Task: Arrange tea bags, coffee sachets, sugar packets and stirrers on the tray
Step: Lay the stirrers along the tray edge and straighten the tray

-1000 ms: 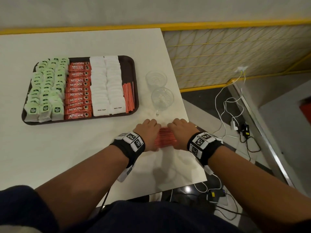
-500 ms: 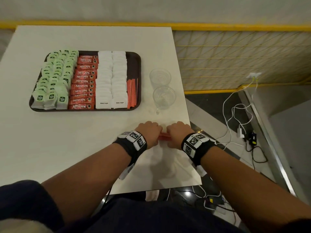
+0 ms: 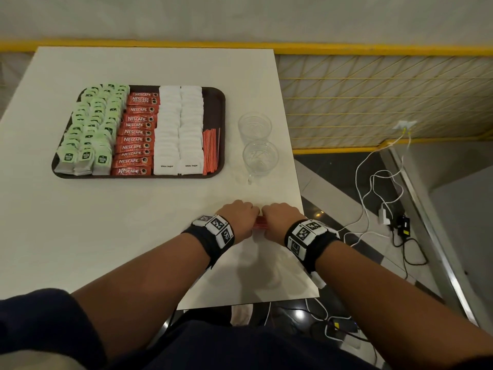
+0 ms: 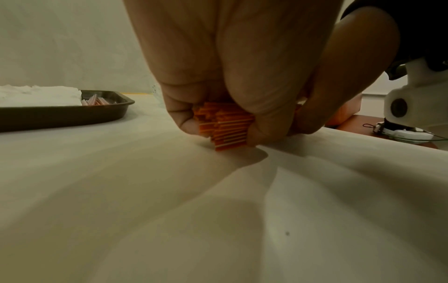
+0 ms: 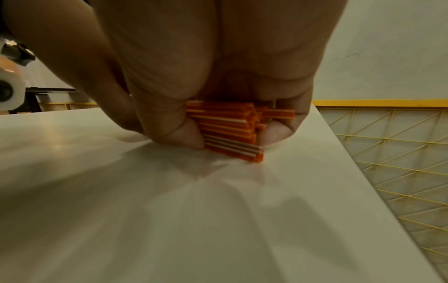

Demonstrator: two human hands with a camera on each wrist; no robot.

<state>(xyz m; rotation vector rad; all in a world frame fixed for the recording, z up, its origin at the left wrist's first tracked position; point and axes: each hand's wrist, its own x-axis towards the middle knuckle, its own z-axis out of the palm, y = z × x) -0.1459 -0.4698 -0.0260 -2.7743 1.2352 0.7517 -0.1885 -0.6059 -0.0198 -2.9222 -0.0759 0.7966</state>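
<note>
A bundle of orange-and-white stirrers (image 3: pixel 259 224) lies on the white table near its right edge, gripped at both ends. My left hand (image 3: pixel 238 217) curls round one end of the stirrers (image 4: pixel 224 128); my right hand (image 3: pixel 278 218) curls round the other end of the stirrers (image 5: pixel 232 130). Both hands press the bundle down on the table. The dark brown tray (image 3: pixel 217 108) at the back left holds green tea bags (image 3: pixel 93 129), red coffee sachets (image 3: pixel 136 134), white sugar packets (image 3: pixel 178 129) and a row of stirrers (image 3: pixel 210 152).
Two clear glasses (image 3: pixel 254 126) (image 3: pixel 260 157) stand right of the tray, just beyond my hands. The table edge (image 3: pixel 298 182) runs close to my right hand; beyond it are a yellow mesh railing (image 3: pixel 373 102) and cables on the floor (image 3: pixel 378 193).
My hands have drawn together, squeezing the spread stirrers into a tight bundle; much less of it shows between them now. The head view has shifted slightly.
</note>
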